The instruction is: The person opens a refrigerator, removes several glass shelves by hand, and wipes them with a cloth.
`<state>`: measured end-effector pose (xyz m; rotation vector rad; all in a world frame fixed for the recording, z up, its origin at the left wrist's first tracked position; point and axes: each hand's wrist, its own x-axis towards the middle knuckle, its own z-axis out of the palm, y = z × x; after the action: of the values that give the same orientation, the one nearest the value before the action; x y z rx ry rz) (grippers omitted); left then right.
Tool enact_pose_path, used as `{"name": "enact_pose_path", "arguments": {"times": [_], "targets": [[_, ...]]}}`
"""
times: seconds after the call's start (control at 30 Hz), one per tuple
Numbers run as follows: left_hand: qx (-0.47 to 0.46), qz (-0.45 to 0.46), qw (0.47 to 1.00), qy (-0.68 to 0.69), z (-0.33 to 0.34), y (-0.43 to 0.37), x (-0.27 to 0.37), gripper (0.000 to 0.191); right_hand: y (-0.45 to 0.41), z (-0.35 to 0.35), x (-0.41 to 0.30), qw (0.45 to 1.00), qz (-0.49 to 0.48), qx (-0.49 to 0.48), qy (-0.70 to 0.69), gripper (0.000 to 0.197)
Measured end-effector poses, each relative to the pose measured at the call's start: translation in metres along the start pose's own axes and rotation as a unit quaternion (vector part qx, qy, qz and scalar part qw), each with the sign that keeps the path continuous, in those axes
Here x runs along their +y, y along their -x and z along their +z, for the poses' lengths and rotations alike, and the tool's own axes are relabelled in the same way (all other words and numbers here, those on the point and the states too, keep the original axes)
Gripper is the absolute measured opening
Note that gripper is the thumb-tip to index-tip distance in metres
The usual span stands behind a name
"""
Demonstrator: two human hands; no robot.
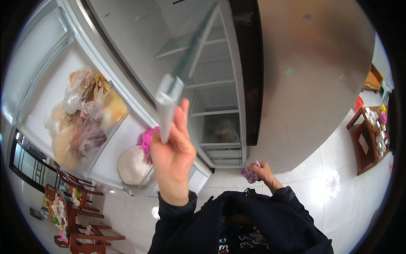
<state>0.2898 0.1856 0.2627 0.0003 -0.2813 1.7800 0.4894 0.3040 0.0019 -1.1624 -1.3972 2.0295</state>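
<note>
My left hand [176,152] grips a glass refrigerator shelf [193,47] by a corner of its pale edge trim [168,101]. The shelf is held up edge-on in front of the open refrigerator compartment [127,38]. Down at the right, my right hand [261,171] holds a crumpled purple cloth [251,173] beside the foot of the refrigerator. Inside the compartment are several shelves [212,84] and, low down, a clear drawer [220,130] with blurred contents.
The open door [104,133] stands at the left. Its bins hold bagged food [79,127], a white round bundle [134,165] and a pink bag [147,139]. A closed door panel [314,79] fills the right. Wooden chairs [85,236] and a table with jars [364,139] stand farther off.
</note>
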Motion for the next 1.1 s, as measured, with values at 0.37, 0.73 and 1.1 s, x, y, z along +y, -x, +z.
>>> {"name": "enact_pose_path", "arguments": {"times": [0.37, 0.73, 1.1], "targets": [[0.202, 0.011, 0.971, -0.128, -0.151, 0.140, 0.013, 0.059, 0.091, -0.091, 0.061, 0.970, -0.036, 0.229, 0.078, 0.015], [0.379, -0.040, 0.808, -0.449, -0.280, 0.168, 0.035, 0.073, 0.022, 0.069, -0.054, 0.992, -0.123, 0.021, -0.023, 0.021], [0.347, -0.026, 0.703, -0.620, -0.330, 0.128, 0.054, 0.070, -0.318, 0.099, -0.017, 0.938, 0.031, 0.020, -0.344, 0.040]]}}
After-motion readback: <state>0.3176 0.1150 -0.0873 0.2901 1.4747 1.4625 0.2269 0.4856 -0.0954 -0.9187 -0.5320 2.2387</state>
